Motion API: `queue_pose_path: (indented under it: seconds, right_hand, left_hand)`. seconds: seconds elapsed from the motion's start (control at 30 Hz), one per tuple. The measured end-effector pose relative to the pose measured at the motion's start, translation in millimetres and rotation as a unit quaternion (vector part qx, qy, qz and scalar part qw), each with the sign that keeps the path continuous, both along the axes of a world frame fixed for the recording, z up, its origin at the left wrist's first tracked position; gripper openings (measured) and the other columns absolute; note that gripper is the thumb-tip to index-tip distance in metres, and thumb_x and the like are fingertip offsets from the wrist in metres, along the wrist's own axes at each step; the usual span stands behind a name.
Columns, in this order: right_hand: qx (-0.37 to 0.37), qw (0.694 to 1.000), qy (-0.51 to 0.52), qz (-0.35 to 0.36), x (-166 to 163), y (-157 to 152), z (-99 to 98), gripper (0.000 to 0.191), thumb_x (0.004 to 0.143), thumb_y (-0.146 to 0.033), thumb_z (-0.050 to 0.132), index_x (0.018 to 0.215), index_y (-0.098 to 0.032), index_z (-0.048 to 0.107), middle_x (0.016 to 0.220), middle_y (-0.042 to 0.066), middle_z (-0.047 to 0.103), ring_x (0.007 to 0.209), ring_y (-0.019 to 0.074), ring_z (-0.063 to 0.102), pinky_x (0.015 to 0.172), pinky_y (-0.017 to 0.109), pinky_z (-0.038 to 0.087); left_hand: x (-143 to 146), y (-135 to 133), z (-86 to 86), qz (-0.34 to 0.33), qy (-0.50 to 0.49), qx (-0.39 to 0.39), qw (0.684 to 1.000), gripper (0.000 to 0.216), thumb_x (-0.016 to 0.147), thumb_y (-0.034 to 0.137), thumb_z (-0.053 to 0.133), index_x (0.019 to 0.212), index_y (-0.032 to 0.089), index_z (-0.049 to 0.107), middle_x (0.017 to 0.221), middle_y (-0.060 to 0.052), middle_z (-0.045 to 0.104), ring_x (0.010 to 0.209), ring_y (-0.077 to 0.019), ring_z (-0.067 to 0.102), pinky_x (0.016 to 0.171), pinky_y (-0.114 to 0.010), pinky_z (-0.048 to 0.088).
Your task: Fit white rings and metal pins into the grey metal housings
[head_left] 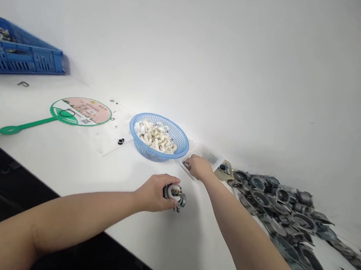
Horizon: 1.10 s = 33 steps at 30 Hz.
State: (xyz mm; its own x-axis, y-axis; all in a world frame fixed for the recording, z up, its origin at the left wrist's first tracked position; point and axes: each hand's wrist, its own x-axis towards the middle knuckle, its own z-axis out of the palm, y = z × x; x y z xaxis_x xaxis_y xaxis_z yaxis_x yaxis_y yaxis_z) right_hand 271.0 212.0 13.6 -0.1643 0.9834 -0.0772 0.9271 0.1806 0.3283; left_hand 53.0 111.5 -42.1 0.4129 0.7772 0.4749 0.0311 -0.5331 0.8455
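My left hand [158, 193] is wrapped round a small grey metal housing [182, 200], with a white curved plastic piece and brassy bits showing in its open top. It is held at the table, thumb on the near side and fingers on the far side. My right hand [199, 167] reaches into a clear plastic tray [213, 156], its fingers bent down at small metal pieces [186, 164] in the near left end. Those fingertips are partly hidden, so what they pinch is unclear. Just left of the tray stands a blue plastic basket [134, 137] of white curved plastic pieces [156, 137].
Grey metal housings [281, 212] lie heaped at the right, by a small cardboard box [226, 175]. On the left are a green-handled fan [87, 111], black rings [120, 141] and a blue crate [30, 58]. A white wall [220, 64] rises behind the table [130, 172].
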Motion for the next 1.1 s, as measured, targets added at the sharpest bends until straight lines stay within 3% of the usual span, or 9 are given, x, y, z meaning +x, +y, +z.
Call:
queue_pose_path:
  seconds: [0.13, 0.3, 0.73, 0.93, 1.1]
  right_hand:
    - [-0.031, 1.000, 0.003, -0.001, -1.2, 5.4, -2.5, 0.035, 0.074, -0.019, 0.049, 0.105, -0.028, 0.062, 0.102, 0.004, 0.062, 0.087, 0.0201, 0.056, 0.060, 0.024, 0.036]
    - [-0.079, 0.997, 0.005, 0.004, 2.6, 10.1, -0.9, 0.023, 0.069, -0.015, 0.051, 0.085, -0.023, 0.066, 0.082, 0.002, 0.066, 0.067, 0.0145, 0.055, 0.054, 0.021, 0.032]
    - [-0.034, 0.999, -0.023, -0.008, -1.5, 4.7, -1.7, 0.022, 0.068, -0.016, 0.053, 0.087, -0.022, 0.063, 0.091, 0.006, 0.065, 0.075, 0.0183, 0.058, 0.054, 0.022, 0.031]
    - [-0.034, 0.999, -0.021, -0.019, 0.2, 9.7, -4.3, 0.037, 0.065, -0.017, 0.056, 0.101, -0.023, 0.061, 0.096, 0.008, 0.065, 0.080, 0.0219, 0.059, 0.058, 0.025, 0.035]
    - [-0.034, 0.999, -0.004, 0.006, 4.6, 8.8, -2.4, 0.029, 0.072, -0.019, 0.049, 0.097, -0.024, 0.062, 0.096, 0.006, 0.065, 0.081, 0.0198, 0.057, 0.057, 0.024, 0.033]
  left_hand:
    - [-2.2, 0.7, -2.0, 0.004, 0.001, 0.004, 1.000, 0.050, 0.058, 0.024, 0.070, 0.107, 0.017, 0.058, 0.103, -0.006, 0.063, 0.093, -0.0197, 0.059, 0.086, -0.032, 0.046]
    - [-3.5, 0.9, -1.3, 0.003, -0.001, 0.006, 1.000, 0.050, 0.059, 0.024, 0.070, 0.107, 0.016, 0.058, 0.103, -0.007, 0.063, 0.092, -0.0197, 0.059, 0.086, -0.032, 0.047]
    - [-1.6, 1.2, 0.0, -0.002, 0.002, -0.003, 1.000, 0.050, 0.058, 0.025, 0.071, 0.107, 0.018, 0.058, 0.103, -0.006, 0.063, 0.091, -0.0193, 0.059, 0.084, -0.031, 0.048]
    - [-1.3, 1.4, -0.7, 0.000, 0.004, -0.009, 1.000, 0.051, 0.058, 0.026, 0.070, 0.108, 0.018, 0.058, 0.104, -0.006, 0.063, 0.092, -0.0196, 0.059, 0.084, -0.031, 0.048]
    - [-1.0, 1.3, -1.6, 0.000, 0.005, -0.011, 1.000, 0.051, 0.058, 0.026, 0.071, 0.107, 0.018, 0.058, 0.103, -0.005, 0.063, 0.091, -0.0191, 0.059, 0.083, -0.030, 0.048]
